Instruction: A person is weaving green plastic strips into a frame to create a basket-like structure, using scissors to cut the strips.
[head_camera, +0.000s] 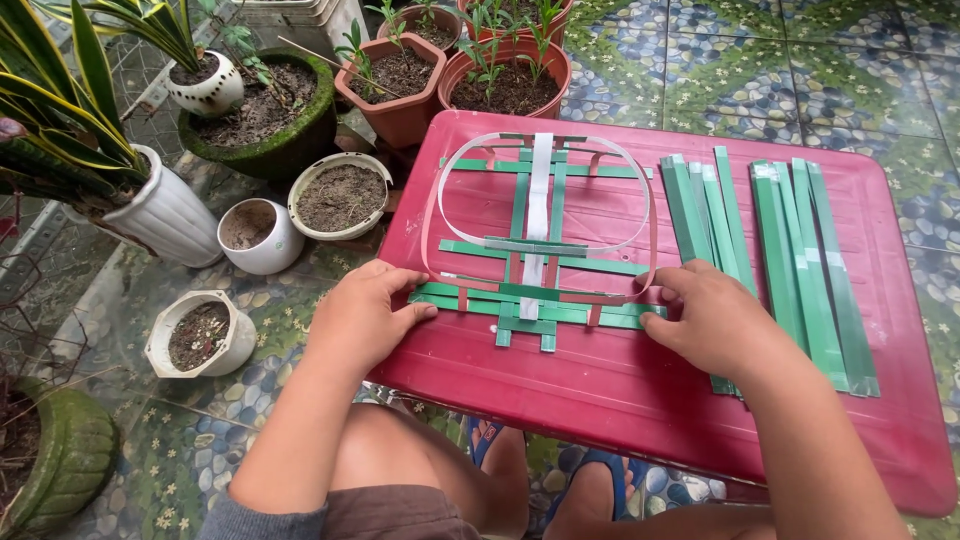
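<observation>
Head view, looking down: the left hand (365, 312) lies flat, fingers loosely spread, pressing the left edge of the woven green strip mat (535, 290) at centre frame on the red table (620, 400). The right hand (712, 318) curls its fingertips onto the mat's right edge, gripping nothing firmly. Loose green strips (790, 250) lie right of centre; potted plants (400, 85) crowd the upper left.

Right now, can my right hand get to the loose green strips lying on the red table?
Probably yes: the right hand rests on the red table right beside the loose green strips, with nothing lying between them.
</observation>
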